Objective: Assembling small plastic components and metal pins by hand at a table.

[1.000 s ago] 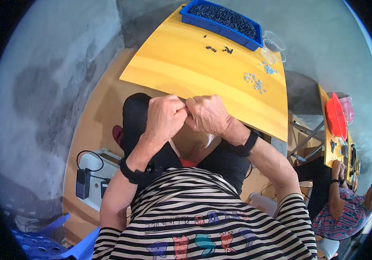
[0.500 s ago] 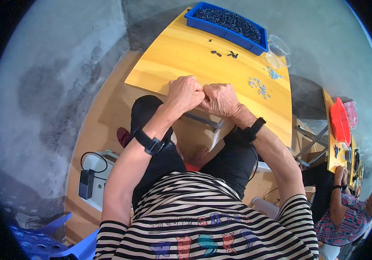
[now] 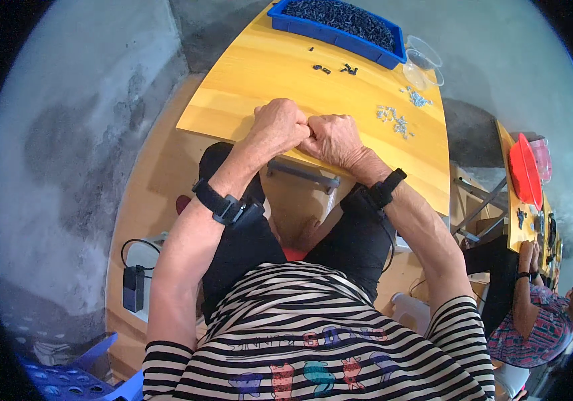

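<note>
My left hand (image 3: 278, 125) and my right hand (image 3: 335, 139) are closed and meet knuckle to knuckle at the near edge of the yellow wooden table (image 3: 246, 80). Whatever their fingers pinch is hidden behind the knuckles. Beyond them on the tabletop lie a few small black parts (image 3: 349, 69), with another little group of black pieces (image 3: 321, 69) to their left. Right of my right hand, small pale metallic pieces (image 3: 395, 121) are scattered, and a denser heap of them (image 3: 419, 99) sits farther back.
A blue tray (image 3: 333, 33) full of small dark parts stands at the table's far edge, beside clear plastic cups (image 3: 423, 73). To the right, another person (image 3: 533, 314) sits at a second table with a red basin (image 3: 525, 172). A blue plastic chair (image 3: 66, 381) is at lower left.
The view has shifted slightly, so table and tray sit a little higher and farther left. My hands stay closed together at the table edge.
</note>
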The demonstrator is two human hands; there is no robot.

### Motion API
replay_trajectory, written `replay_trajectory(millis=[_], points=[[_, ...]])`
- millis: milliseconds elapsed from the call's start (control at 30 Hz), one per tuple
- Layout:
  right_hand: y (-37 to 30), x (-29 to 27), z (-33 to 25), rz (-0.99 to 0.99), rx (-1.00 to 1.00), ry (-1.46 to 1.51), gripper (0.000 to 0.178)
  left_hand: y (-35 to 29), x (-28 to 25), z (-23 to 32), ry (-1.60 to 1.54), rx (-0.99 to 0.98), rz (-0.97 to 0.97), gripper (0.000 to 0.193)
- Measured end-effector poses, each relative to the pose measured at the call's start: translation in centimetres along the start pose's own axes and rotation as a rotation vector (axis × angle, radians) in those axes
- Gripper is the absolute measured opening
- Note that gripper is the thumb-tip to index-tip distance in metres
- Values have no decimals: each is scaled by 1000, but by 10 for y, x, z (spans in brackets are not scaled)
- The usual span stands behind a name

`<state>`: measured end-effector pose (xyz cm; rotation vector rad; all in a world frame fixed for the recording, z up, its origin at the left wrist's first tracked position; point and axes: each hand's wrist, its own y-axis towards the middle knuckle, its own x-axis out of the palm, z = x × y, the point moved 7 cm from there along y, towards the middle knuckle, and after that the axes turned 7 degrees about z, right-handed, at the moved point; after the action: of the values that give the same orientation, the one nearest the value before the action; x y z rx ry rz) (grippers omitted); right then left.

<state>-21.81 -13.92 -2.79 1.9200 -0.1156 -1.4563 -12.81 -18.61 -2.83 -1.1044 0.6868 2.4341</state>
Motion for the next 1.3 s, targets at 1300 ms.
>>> replay_trajectory(millis=[1300], points=[[-3,-7,2,158,83,-33,35,-1,2,-11,-278,-45,-22,24]])
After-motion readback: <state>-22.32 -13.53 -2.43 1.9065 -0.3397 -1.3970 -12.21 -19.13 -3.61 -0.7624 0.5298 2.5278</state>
